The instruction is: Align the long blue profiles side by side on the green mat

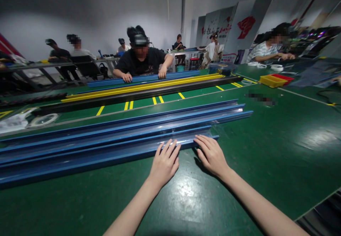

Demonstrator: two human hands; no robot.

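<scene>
Several long blue U-shaped channels lie side by side across the green table. The nearest blue channel has shiny transparent film along its inside and ends near my right hand. My left hand rests its outstretched fingertips on this channel's front edge, palm down. Close to the channel's right end, my right hand lays its fingers over the same edge, with the thumb apart. Neither hand is wrapped round anything. Just behind, another blue channel reaches farther right, with loose film around its end.
Across the green table, a person handles another blue channel. Between us lie a yellow strip and a black strip. A yellow tray stands right; a white tape roll lies left.
</scene>
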